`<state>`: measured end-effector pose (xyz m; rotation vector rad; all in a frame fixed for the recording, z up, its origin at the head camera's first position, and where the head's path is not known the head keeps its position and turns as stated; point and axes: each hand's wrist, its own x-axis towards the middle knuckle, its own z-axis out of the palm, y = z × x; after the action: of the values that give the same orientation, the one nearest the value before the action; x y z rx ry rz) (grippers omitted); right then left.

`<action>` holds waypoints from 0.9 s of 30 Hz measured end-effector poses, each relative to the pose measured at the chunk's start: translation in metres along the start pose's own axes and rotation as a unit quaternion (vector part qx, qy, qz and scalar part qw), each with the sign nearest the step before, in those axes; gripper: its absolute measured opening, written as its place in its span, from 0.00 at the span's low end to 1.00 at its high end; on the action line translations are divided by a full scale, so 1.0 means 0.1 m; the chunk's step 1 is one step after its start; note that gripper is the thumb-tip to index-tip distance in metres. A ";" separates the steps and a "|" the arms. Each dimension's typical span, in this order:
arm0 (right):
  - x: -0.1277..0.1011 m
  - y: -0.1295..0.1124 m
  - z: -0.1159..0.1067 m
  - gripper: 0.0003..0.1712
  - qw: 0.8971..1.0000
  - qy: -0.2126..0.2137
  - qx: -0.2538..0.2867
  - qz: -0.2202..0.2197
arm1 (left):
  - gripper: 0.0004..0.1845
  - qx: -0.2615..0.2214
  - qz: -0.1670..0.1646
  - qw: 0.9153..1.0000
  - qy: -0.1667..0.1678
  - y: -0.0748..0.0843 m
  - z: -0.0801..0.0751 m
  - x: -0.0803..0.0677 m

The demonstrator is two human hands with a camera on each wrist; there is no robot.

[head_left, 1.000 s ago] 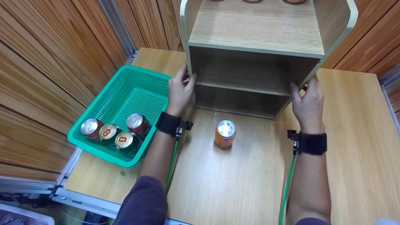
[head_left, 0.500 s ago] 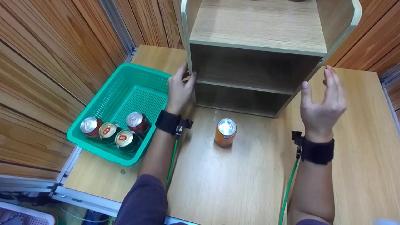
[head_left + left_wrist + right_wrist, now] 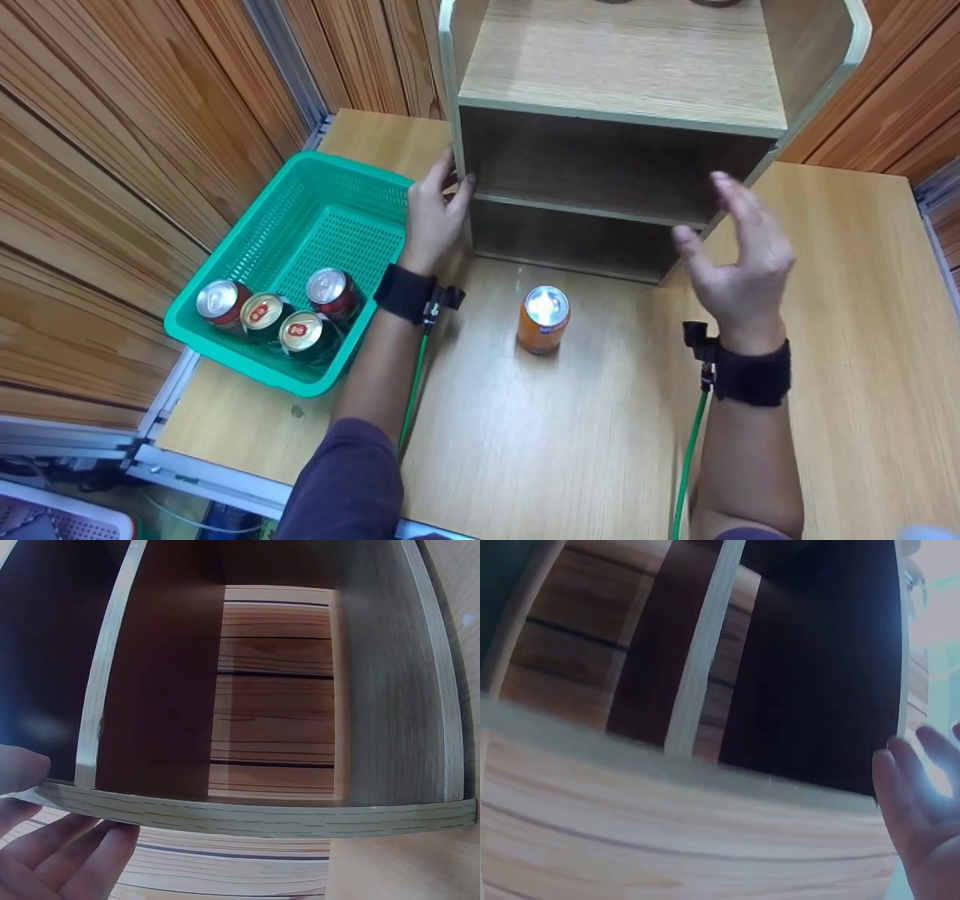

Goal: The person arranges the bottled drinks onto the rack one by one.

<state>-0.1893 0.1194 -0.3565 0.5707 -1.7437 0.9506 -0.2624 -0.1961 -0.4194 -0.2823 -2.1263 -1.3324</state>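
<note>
A small wooden shelf unit (image 3: 622, 71) stands at the back of the table. My left hand (image 3: 433, 217) grips the front edge of its left side panel. In the left wrist view the thumb (image 3: 22, 769) lies inside the panel edge (image 3: 262, 819), the other fingers (image 3: 97, 859) outside. My right hand (image 3: 750, 266) is raised in front of the right side panel, holding nothing, its fingers and thumb spread apart. In the right wrist view the right hand (image 3: 922, 825) shows beside the unit. An orange drink can (image 3: 541, 334) stands upright in front of the unit.
At the left a green plastic basket (image 3: 225, 364) holds several drink cans, among them a red can (image 3: 330, 292) and a dark green can (image 3: 262, 315). Bases of some things show on the unit's top shelf, cut off by the frame. Wood-panelled walls (image 3: 135, 112) close in the table.
My right hand has let go of the unit's right side panel, swung out to the right, then come back left and slightly nearer. My left hand keeps its hold.
</note>
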 end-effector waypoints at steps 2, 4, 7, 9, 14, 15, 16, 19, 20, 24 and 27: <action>-0.02 -0.02 0.05 0.28 0.999 -0.033 0.023 -0.016 | 0.22 0.000 0.001 1.000 -0.001 0.00 0.00 0.00; -0.05 -0.03 0.09 0.27 0.996 -0.066 0.044 -0.028 | 0.22 0.001 0.003 1.000 -0.001 0.00 -0.01 0.00; -0.12 0.00 0.16 0.28 0.990 -0.124 0.059 -0.039 | 0.22 0.002 0.008 1.000 0.001 0.00 -0.01 0.00; -0.17 0.03 0.21 0.29 0.983 -0.165 0.067 -0.043 | 0.22 0.000 0.013 1.000 0.003 -0.01 -0.01 -0.01; -0.30 0.06 0.32 0.31 0.965 -0.245 0.077 -0.056 | 0.22 -0.002 0.015 1.000 -0.002 0.00 0.00 -0.01; -0.32 0.07 0.34 0.31 0.962 -0.256 0.078 -0.058 | 0.22 -0.003 0.014 1.000 -0.004 0.00 0.00 -0.01; -0.34 0.06 0.35 0.32 0.959 -0.267 0.077 -0.060 | 0.22 -0.001 0.013 1.000 -0.005 0.00 0.00 -0.01; -0.40 0.06 0.40 0.33 0.948 -0.301 0.076 -0.062 | 0.21 0.002 0.013 1.000 -0.005 0.00 0.00 -0.01; -0.42 0.06 0.41 0.34 0.945 -0.312 0.074 -0.061 | 0.21 0.003 0.015 1.000 -0.004 0.00 0.00 -0.02; -0.47 0.05 0.44 0.35 0.933 -0.350 0.063 -0.052 | 0.21 0.002 0.018 1.000 -0.005 0.00 0.00 -0.02; -0.50 0.05 0.47 0.36 0.925 -0.371 0.056 -0.054 | 0.21 0.002 0.020 1.000 -0.004 0.00 0.00 -0.02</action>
<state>-0.2009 0.0808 -0.4119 1.2045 -2.2918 0.8083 -0.2606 -0.1958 -0.4207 -0.3283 -2.1191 -1.3059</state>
